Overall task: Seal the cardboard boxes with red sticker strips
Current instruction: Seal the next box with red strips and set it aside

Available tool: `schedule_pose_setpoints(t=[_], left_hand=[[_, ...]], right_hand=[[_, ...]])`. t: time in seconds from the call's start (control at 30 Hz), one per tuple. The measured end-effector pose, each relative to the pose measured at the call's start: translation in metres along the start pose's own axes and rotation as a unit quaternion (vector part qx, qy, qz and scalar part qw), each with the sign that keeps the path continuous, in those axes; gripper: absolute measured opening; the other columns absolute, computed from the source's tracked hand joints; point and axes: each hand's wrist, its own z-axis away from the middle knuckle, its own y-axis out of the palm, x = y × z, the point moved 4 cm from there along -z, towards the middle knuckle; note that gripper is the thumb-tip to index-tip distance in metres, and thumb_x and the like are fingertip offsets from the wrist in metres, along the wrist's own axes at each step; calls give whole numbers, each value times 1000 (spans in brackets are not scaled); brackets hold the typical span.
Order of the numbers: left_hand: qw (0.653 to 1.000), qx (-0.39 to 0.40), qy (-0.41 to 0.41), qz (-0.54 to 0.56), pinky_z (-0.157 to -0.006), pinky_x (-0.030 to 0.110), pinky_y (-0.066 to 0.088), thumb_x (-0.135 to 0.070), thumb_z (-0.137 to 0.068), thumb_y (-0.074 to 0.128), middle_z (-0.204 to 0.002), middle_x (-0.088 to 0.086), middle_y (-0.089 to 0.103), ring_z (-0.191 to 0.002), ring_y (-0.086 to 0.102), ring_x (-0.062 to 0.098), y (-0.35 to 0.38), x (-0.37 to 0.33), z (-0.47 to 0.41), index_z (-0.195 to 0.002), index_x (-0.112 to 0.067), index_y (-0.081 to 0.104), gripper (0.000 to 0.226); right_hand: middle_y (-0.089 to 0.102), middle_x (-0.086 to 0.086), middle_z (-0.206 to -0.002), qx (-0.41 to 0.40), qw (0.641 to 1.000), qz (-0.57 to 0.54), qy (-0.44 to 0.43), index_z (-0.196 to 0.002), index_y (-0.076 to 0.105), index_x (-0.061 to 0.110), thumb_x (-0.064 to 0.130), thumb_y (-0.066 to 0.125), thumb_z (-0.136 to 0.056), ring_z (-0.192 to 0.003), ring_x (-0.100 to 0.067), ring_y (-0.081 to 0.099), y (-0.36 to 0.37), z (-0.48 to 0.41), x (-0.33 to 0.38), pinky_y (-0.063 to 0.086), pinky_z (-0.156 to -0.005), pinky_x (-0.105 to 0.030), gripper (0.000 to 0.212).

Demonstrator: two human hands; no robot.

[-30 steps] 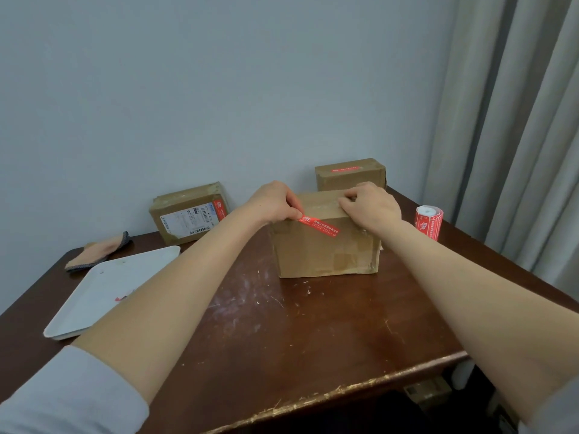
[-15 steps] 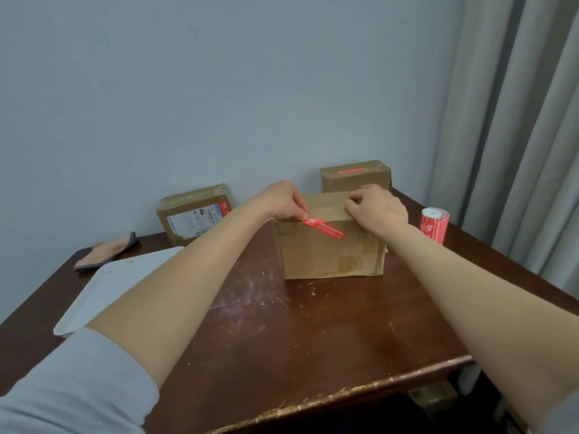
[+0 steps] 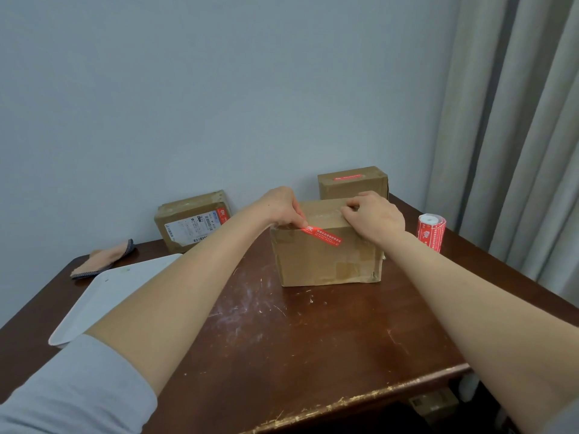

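The near end of the red sticker strip (image 3: 324, 236) is hidden under the thumb and forefinger of your left hand (image 3: 279, 208), which pinch it at the top front edge of the middle cardboard box (image 3: 326, 264); how much of the strip already sticks to the cardboard you cannot tell from here. Your right hand (image 3: 374, 219) lies over the box's upper right edge, fingers bent with their tips on the top face; whether they grip anything there is not visible. Both forearms cut across the view and cover part of the tabletop (image 3: 297, 339).

The strip is narrow and bright red with white print too small to read; it lies against the upper front face of the box, its long axis slanting from the top edge at the left down toward the right, the right end free of your hands. The box is plain brown, scuffed, with tape patches on its front, and stands mid-tabletop.

Behind it, by the wall, a second box (image 3: 352, 187) carries a red strip (image 3: 347, 177) flat across its top; a third box (image 3: 191, 223) at the back left shows a shipping label. The sticker roll (image 3: 431, 231) stands upright to the right of the middle box — well apart from your hand. On the left lie a white tray (image 3: 109, 296) and a folded cloth (image 3: 103, 260).
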Motion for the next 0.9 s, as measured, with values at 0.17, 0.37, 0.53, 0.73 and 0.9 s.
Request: schedule_pose_setpoints(t=[0.17,0.37,0.53,0.73,0.9], left_hand=[[1000,7,-2,3,-57,21,37,-16,-83,69,-47,-4,55,-45,47,5,1,2,1,-95,-3,74,18],[999,10,-17,27,-63,25,37,-11,-85,64,-74,9,56,-66,46,17,4,5,3,-91,4,73,19],[999,8,-19,44,-60,23,35,-9,-86,61,-67,7,54,-58,43,13,3,7,3,-90,2,72,16],[999,4,-8,52,-63,21,39,-10,-86,62,-62,-3,56,-61,47,10,3,6,3,-89,-2,72,14],[997,-33,31,65,-58,17,38,-12,-81,70,-63,-11,59,-63,49,5,6,7,5,-86,-5,75,10]], right_hand=[[45,2,-145,6,1000,-1,4,-112,69,24,40,42,-96,-115,-33,56,2,-1,-1,38,-76,-33,36],[46,2,-144,5,1000,1,5,-114,68,25,41,42,-95,-116,-33,55,2,-2,-2,38,-77,-34,36],[47,2,-142,3,1000,-1,4,-114,69,24,40,41,-95,-115,-32,55,3,-2,-2,38,-77,-33,37],[47,3,-143,4,1000,-7,3,-114,69,26,41,41,-95,-117,-30,55,4,-2,-2,39,-78,-34,36],[47,3,-143,4,1000,-10,4,-114,68,26,41,41,-95,-117,-31,55,5,-3,-3,40,-81,-35,37]])
